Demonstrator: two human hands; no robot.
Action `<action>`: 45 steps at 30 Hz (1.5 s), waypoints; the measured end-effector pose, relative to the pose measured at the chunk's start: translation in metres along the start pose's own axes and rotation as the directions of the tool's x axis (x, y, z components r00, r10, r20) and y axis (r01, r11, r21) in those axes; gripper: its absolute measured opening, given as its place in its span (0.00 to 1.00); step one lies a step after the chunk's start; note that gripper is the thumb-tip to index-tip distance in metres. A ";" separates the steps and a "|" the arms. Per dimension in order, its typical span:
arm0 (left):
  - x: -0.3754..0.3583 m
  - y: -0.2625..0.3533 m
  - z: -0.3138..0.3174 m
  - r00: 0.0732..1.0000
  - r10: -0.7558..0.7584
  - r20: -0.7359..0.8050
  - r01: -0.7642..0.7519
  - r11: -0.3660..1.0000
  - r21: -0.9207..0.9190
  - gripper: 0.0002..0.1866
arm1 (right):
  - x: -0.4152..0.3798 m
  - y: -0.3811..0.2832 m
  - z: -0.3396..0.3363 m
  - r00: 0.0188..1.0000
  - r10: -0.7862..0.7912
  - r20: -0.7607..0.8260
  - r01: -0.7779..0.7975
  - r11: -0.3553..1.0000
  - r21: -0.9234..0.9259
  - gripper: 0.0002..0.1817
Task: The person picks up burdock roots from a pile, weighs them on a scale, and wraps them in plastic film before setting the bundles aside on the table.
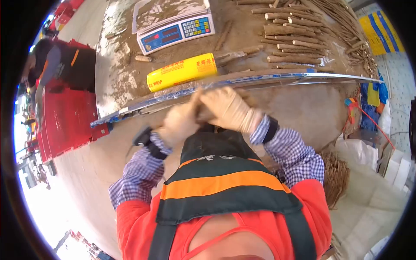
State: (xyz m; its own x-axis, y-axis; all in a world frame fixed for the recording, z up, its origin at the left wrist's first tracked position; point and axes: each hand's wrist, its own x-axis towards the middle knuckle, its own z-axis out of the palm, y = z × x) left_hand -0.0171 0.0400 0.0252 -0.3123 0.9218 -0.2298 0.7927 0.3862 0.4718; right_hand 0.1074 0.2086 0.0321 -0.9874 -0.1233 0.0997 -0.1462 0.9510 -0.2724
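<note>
My left hand (pixel 180 121), in a pale glove, is just below the table's near edge and blurred by motion. Beside it, my right hand (pixel 229 108), gloved alike, has its fingers curled inward. The two hands almost meet, and both look closed. A brownish patch shows between them, too smeared to name. Just beyond the hands, a yellow roll of plastic wrap (pixel 182 73) lies along the metal-edged table (pixel 117 65). Neither hand is on the roll.
A digital scale (pixel 175 32) with a dirty tray stands at the back of the table. Cut brown roots or sticks (pixel 299 43) are piled on the right. A brown bundle (pixel 336 177) is on the floor at right. Another person (pixel 65 63) is at left, by a red crate (pixel 67 121).
</note>
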 end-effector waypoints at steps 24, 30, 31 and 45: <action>0.166 -0.121 -0.120 0.983 -0.092 -0.158 -0.012 0.829 -0.559 0.27 | -0.127 0.344 -0.038 0.195 0.979 -0.051 -0.974 0.200 0.105 0.26; 0.381 0.066 0.015 0.914 0.373 -0.160 -0.397 0.904 -0.157 0.46 | -0.183 0.434 -0.053 0.286 0.954 -0.093 -0.858 0.211 -0.469 0.30; 0.410 0.097 0.024 0.940 0.319 -0.120 -0.325 0.945 -0.035 0.46 | -0.188 0.448 -0.049 0.370 0.924 -0.096 -0.791 0.259 -0.555 0.30; 0.495 0.146 0.053 0.943 0.144 0.299 -0.130 0.989 -0.067 0.45 | -0.186 0.449 -0.027 0.852 0.515 0.087 -0.414 0.767 -0.491 0.10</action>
State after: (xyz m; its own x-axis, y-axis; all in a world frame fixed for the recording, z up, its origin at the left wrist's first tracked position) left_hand -0.0285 0.5509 -0.0651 -0.0242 0.9148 -0.4032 0.7898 0.2648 0.5533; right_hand 0.2271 0.6665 -0.0834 -0.9224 0.3604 -0.1390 0.3262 0.9195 0.2193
